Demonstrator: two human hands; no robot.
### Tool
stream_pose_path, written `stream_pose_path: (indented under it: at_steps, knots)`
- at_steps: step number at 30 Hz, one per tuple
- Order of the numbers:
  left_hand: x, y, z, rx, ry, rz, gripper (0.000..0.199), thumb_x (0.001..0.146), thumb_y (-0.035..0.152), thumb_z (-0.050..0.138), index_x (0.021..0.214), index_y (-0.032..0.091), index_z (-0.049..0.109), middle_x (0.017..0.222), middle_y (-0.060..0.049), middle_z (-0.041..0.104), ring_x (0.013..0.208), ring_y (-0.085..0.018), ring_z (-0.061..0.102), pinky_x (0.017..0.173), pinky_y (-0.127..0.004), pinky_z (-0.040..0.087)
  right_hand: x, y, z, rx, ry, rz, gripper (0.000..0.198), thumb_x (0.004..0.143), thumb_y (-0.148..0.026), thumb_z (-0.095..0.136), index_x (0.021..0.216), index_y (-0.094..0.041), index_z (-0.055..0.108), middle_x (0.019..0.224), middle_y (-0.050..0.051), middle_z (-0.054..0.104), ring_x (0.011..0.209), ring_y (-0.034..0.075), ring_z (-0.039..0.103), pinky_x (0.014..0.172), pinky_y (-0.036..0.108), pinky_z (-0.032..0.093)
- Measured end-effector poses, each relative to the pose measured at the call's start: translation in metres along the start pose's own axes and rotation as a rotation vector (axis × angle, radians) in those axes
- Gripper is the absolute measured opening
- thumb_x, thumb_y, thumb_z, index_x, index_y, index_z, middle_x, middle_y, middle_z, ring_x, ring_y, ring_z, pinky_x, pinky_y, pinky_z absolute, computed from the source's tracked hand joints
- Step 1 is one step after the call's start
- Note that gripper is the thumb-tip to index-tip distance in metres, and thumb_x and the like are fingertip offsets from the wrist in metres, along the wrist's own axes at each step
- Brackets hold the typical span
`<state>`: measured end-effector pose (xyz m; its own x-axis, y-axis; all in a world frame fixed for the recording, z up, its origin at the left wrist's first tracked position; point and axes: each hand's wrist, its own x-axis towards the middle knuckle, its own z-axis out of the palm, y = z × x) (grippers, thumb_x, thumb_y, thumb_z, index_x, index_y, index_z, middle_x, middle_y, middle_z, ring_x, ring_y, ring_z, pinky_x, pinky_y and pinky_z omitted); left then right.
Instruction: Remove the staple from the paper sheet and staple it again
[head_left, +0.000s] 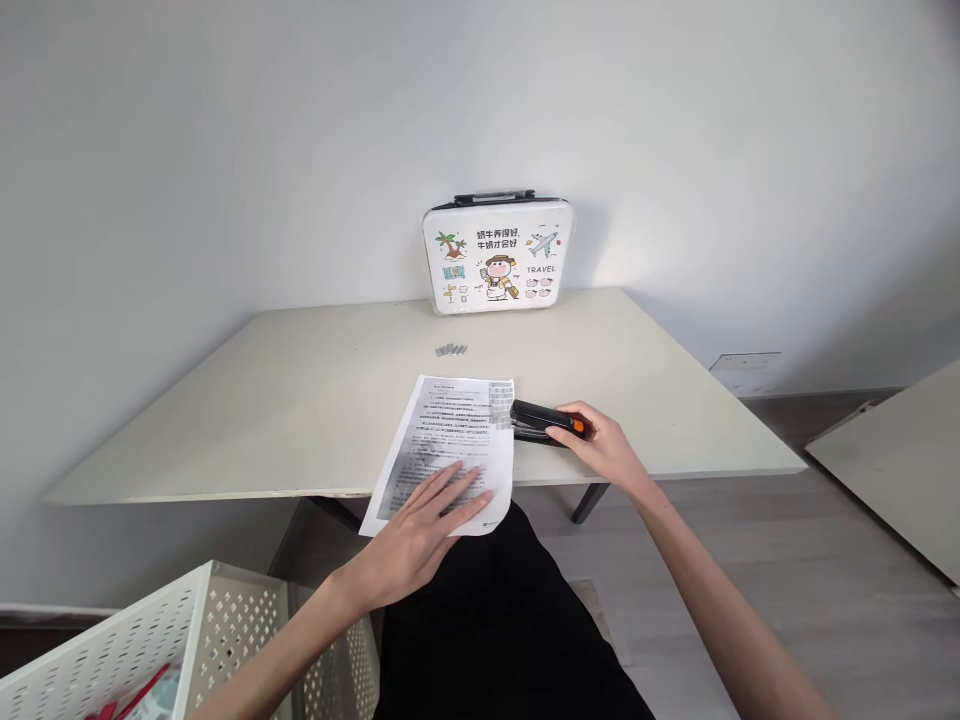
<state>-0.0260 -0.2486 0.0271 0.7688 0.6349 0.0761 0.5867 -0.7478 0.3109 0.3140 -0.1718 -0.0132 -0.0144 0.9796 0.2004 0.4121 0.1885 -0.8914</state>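
A printed sheet of paper lies on the table, its lower edge hanging over the front. Rows of silvery staples show along its upper right edge. My left hand rests flat on the lower part of the sheet, fingers spread. In my right hand is a black stapler with an orange part at its rear end; the fingers wrap round that end. The stapler's front reaches the right edge of the paper, by the staple rows. Whether its jaws press on the sheet I cannot tell.
A white case with cartoon prints stands upright against the wall at the back of the table. Several loose staple strips lie beyond the paper. At the lower left is a white perforated basket with red items inside.
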Motion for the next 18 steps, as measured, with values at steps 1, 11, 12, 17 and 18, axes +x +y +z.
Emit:
stream_pose_path:
  at_steps: [1,11,12,17,18]
  knots:
    - [0.000,0.002,0.001,-0.004,-0.005,0.004,0.068,0.111,0.017,0.034,0.170,0.042,0.011,0.177,0.004,0.015,0.163,-0.030,0.012,0.131,-0.058,0.023,0.000,0.001,0.000,-0.003,0.005,-0.002,0.035,0.087,-0.058,0.072,0.103,-0.027,0.071,0.104,0.005,0.075,0.092,0.025,0.067,0.083,0.038,0.052]
    - [0.039,-0.021,-0.020,-0.081,-0.031,-0.039,0.078,0.102,0.068,0.051,0.169,0.040,0.022,0.175,0.003,0.021,0.163,-0.033,0.010,0.133,-0.056,0.017,0.007,-0.015,-0.012,-0.117,-0.165,0.020,0.042,0.094,-0.063,0.062,0.115,-0.028,0.068,0.120,0.005,0.074,0.105,0.026,0.068,0.090,0.037,0.053]
    - [0.051,-0.030,-0.022,-0.072,0.002,-0.060,0.072,0.105,0.067,0.044,0.169,0.039,0.024,0.175,0.003,0.023,0.164,-0.031,0.011,0.133,-0.053,0.017,0.010,-0.021,-0.011,-0.129,-0.168,0.040,0.043,0.096,-0.065,0.058,0.115,-0.028,0.068,0.121,0.006,0.074,0.107,0.026,0.068,0.091,0.038,0.053]
    - [0.112,-0.070,-0.013,-0.043,-0.037,-0.078,0.081,0.103,0.075,0.036,0.170,0.030,0.022,0.176,0.000,0.018,0.164,-0.029,0.004,0.134,-0.051,0.008,0.035,-0.049,0.007,-0.328,-0.113,0.084,0.057,0.106,-0.065,0.027,0.107,-0.024,0.067,0.121,0.012,0.073,0.115,0.029,0.066,0.101,0.042,0.048]
    - [0.120,-0.073,-0.009,-0.042,-0.056,-0.072,0.084,0.102,0.077,0.035,0.170,0.031,0.020,0.177,0.001,0.015,0.164,-0.030,0.001,0.134,-0.052,0.006,0.041,-0.053,0.012,-0.375,-0.122,0.075,0.059,0.107,-0.064,0.024,0.107,-0.023,0.066,0.123,0.013,0.072,0.117,0.029,0.065,0.103,0.043,0.047]
